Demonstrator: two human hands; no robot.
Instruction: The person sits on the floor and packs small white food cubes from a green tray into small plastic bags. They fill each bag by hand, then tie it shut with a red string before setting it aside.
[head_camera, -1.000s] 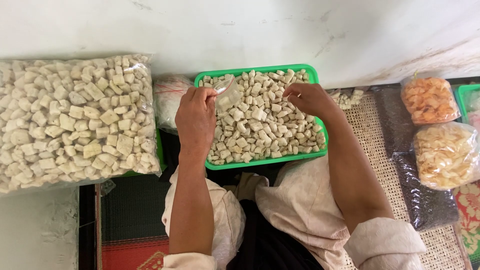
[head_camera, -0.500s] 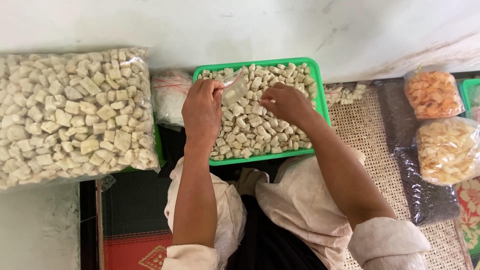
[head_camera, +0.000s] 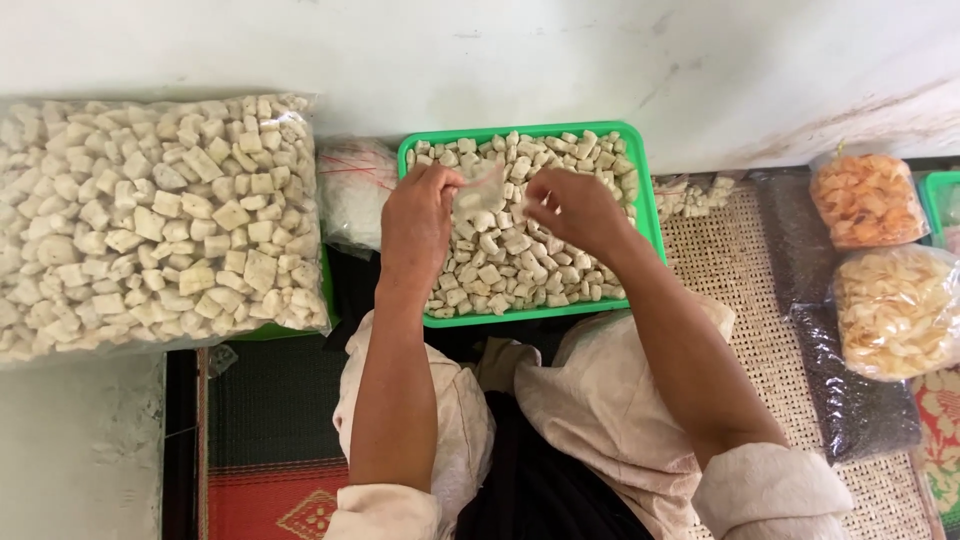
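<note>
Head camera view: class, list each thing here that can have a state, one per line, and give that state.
Green plastic tray: filled with pale cracker pieces.
Small clear plastic bag: held between both hands over the tray; contents cannot be told.
Left hand: gripping the small bag's edge.
Right hand: pinching the small bag's other edge.
Large clear bag of pale cracker pieces: full, lying flat.
Bag of orange crackers: filled.
Bag of pale yellow chips: filled.

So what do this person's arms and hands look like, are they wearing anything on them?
Both hands are bare: no gloves, rings, watch or bracelets show on the left hand or the right hand. The forearms are bare too. Pale cream fabric sleeves are pushed up and bunched near the elbows, matching the loose cream garment over the lap. No markings are visible.
</note>
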